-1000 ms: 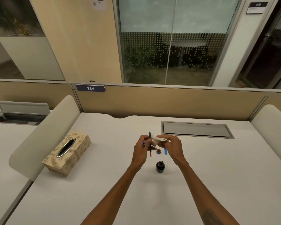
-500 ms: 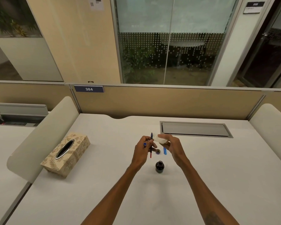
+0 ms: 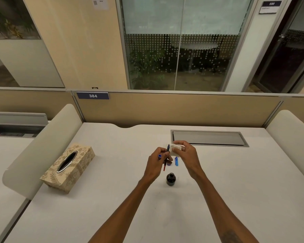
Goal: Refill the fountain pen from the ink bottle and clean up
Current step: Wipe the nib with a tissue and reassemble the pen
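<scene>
Two hands over desk (image 3: 112,216): left hand (image 3: 156,163) still pinches pen (image 3: 166,157) upright; right hand (image 3: 186,155) clutches tissue (image 3: 176,150), now against pen. Tag (image 3: 93,95) reads "384". Ink bottle (image 3: 171,179) unmoved.

A patterned tissue box (image 3: 68,167) sits left on the white desk (image 3: 112,199).

The middle of the fountain pen (image 3: 166,156) is covered by the left hand (image 3: 156,163). The tissue (image 3: 176,150) is partly hidden inside the right hand (image 3: 187,156). The small blue part (image 3: 176,161) on the counter (image 3: 112,199) is too small to be identified.
</scene>
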Demonstrator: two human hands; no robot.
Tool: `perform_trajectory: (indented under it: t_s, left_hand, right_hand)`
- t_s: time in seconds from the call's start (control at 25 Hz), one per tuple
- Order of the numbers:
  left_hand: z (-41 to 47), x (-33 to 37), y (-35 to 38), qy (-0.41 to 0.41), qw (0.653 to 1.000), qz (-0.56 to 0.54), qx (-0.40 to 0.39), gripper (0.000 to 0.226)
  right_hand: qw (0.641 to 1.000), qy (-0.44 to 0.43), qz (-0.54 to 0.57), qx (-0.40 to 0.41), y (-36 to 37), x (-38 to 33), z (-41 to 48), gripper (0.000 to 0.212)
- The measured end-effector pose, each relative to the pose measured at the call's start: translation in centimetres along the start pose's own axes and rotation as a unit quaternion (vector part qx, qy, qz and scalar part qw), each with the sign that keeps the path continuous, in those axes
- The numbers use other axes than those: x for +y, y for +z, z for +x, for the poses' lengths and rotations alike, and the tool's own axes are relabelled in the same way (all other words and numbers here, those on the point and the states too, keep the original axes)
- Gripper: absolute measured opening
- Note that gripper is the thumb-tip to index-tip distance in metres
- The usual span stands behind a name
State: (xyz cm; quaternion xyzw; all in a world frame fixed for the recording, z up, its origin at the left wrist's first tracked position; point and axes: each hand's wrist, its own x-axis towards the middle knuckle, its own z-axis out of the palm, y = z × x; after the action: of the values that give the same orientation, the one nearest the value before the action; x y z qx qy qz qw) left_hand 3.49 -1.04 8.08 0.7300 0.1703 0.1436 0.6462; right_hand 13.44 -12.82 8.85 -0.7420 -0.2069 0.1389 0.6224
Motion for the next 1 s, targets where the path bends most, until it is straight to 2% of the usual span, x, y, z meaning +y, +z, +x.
perform_trajectory:
  t_s: [0.2,0.52,0.64,0.8,0.88,0.92,1.0]
  left_hand:
    - [0.2,-0.5,0.5,-0.015,1.0,0.004,-0.006,0.031]
    - [0.3,-0.2,0.5,-0.019,1.0,0.01,-0.005,0.03]
    - [0.5,-0.1,0.4,-0.027,1.0,0.007,-0.007,0.031]
    - [0.6,0.5,0.1,-0.027,0.999,-0.016,-0.029,0.027]
    - [0.6,1.0,0.1,-0.024,0.998,-0.036,-0.042,0.025]
    - [0.7,1.3,0.0,-0.024,0.998,-0.041,-0.048,0.024]
    - [0.8,1.8,0.0,-0.026,0.997,-0.035,-0.063,0.023]
  right_hand:
    - [0.995,0.041,0.09,-0.005,-0.2,0.2,-0.1,0.012]
    - [0.984,0.076,0.154,-0.046,-0.7,0.4,-0.6,0.025]
    - [0.98,0.091,0.17,-0.055,-0.8,0.3,-1.0,0.035]
    - [0.965,0.098,0.225,-0.096,-1.6,0.5,-1.1,0.043]
    - [0.941,0.113,0.292,-0.127,-2.1,0.4,-1.0,0.048]
    - [0.933,0.115,0.313,-0.138,-2.3,0.4,-0.9,0.049]
    - [0.944,0.098,0.288,-0.132,-2.4,0.4,-0.7,0.039]
